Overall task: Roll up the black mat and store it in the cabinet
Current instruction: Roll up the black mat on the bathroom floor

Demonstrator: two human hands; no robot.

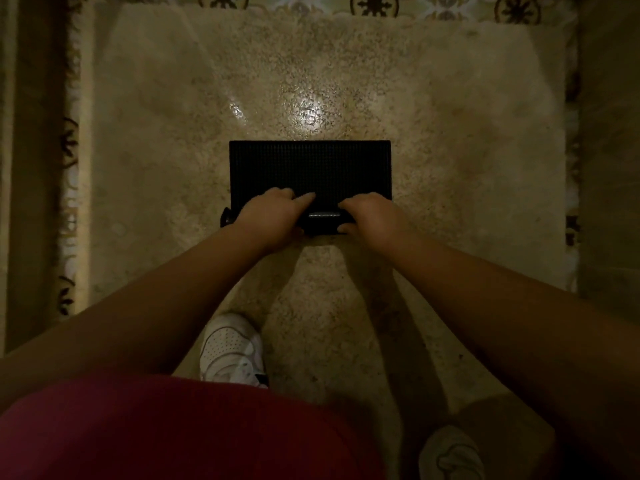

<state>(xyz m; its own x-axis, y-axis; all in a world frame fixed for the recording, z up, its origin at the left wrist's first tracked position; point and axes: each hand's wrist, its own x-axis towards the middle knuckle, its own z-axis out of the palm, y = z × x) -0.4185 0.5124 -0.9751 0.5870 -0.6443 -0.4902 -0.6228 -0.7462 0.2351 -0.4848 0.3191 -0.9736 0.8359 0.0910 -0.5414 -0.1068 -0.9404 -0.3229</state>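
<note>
The black mat (310,168) lies on the speckled stone floor in the middle of the head view. Its far part is flat and textured. Its near edge is curled into a roll (323,220) that runs left to right under both hands. My left hand (273,216) grips the left part of the roll, fingers over the top. My right hand (372,216) grips the right part in the same way. The roll's left end pokes out beside my left wrist. No cabinet is in view.
The beige stone floor (450,150) has a patterned tile border at the far edge (374,3) and at the left (69,150). A dark strip runs along each side. My white shoe (230,348) stands behind the mat; another shoe (450,455) is at lower right.
</note>
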